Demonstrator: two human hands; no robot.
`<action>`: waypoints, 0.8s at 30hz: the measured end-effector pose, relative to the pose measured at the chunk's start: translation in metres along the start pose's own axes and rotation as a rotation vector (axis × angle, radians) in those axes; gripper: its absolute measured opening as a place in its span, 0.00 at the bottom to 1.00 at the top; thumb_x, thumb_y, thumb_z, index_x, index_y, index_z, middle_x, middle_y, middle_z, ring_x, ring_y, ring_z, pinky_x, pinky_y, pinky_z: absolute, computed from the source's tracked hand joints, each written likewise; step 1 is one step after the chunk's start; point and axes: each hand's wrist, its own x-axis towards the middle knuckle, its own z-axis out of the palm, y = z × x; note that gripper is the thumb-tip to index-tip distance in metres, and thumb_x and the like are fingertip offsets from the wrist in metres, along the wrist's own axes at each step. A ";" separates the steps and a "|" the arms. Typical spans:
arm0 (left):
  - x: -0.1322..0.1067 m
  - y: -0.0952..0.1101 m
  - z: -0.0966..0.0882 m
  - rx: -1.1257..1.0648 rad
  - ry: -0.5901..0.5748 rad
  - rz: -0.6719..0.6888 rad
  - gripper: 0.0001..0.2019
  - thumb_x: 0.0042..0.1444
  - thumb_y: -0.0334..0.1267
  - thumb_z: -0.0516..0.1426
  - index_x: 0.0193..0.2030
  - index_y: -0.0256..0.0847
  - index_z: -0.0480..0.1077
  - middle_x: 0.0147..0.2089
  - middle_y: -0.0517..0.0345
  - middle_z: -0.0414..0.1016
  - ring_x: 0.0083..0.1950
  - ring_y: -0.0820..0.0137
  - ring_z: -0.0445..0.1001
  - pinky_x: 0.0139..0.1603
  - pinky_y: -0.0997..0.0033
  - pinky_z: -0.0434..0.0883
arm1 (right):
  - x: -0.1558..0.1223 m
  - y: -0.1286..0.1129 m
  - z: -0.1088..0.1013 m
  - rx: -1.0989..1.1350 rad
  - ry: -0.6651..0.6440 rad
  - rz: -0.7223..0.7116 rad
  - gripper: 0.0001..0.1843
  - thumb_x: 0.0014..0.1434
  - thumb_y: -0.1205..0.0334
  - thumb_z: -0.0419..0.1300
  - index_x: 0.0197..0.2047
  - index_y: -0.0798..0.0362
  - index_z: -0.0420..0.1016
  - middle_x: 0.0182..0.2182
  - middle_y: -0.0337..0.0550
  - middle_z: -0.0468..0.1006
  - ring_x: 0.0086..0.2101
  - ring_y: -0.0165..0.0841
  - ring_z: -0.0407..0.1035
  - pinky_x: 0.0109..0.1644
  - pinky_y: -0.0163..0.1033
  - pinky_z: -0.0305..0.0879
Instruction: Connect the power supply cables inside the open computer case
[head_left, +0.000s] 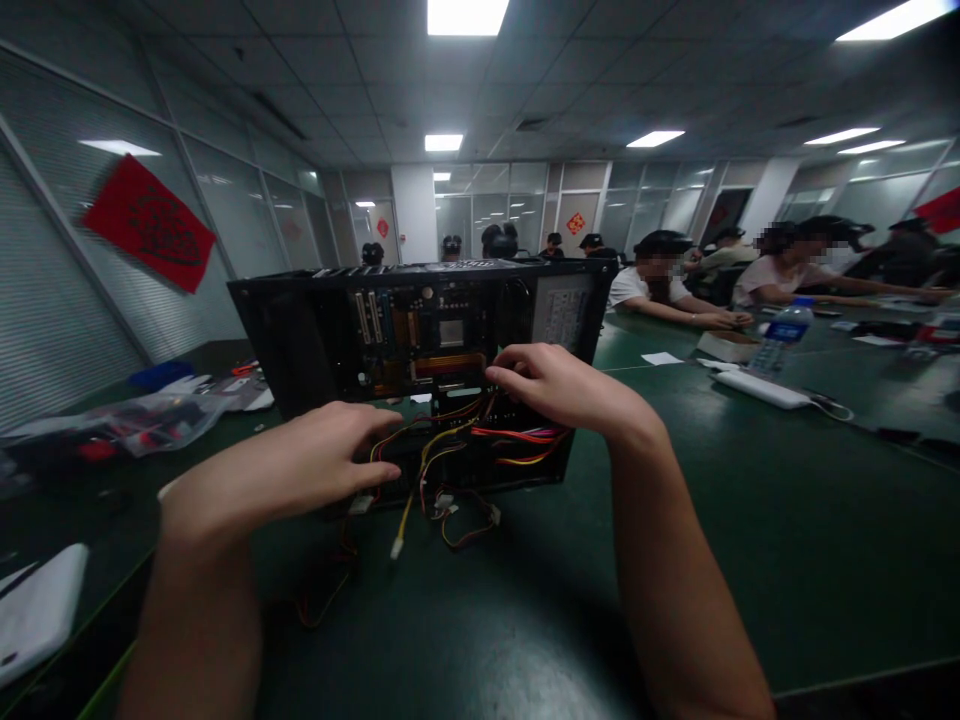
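A black open computer case [296, 340] stands on the table in front of me, its inside facing me. Inside it the motherboard [451, 333] shows its slots, and a labelled power supply [561, 318] sits at the upper right. Coloured wires [517, 434] with white connectors [397, 548] spill out of the lower part onto the table. My left hand [315, 455] is at the case's lower left, thumb and fingers apart around a loose loop of wires. At the middle, my right hand [551, 385] has thumb and forefinger closed on wires; its other fingertips are hidden.
Left of the case lie a clear plastic bag [172, 415], a blue tray [160, 374] and a white device [41, 610] near the edge. To the right are a water bottle [784, 340], a white power strip [772, 388] and a small box [727, 346]. Other people sit beyond.
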 end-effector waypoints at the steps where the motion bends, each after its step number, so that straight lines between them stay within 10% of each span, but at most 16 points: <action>1: 0.003 0.004 0.002 -0.014 -0.029 0.027 0.21 0.59 0.49 0.62 0.59 0.52 0.74 0.57 0.58 0.80 0.53 0.64 0.79 0.53 0.70 0.73 | -0.001 -0.002 -0.001 -0.001 -0.002 -0.001 0.17 0.70 0.52 0.56 0.46 0.55 0.81 0.38 0.46 0.83 0.34 0.34 0.74 0.35 0.36 0.61; 6: 0.024 0.024 0.014 -0.119 -0.004 0.229 0.31 0.62 0.49 0.61 0.70 0.48 0.62 0.69 0.54 0.68 0.67 0.61 0.68 0.67 0.65 0.63 | -0.002 -0.004 -0.002 -0.003 -0.005 -0.010 0.17 0.70 0.53 0.56 0.45 0.54 0.81 0.41 0.47 0.83 0.38 0.36 0.75 0.37 0.36 0.62; 24: 0.052 0.039 0.037 -0.287 -0.157 0.406 0.07 0.60 0.37 0.64 0.43 0.37 0.78 0.37 0.58 0.81 0.36 0.70 0.76 0.37 0.74 0.68 | 0.000 -0.013 0.001 -0.028 -0.013 -0.033 0.18 0.70 0.53 0.54 0.44 0.55 0.82 0.40 0.47 0.84 0.39 0.36 0.76 0.38 0.35 0.62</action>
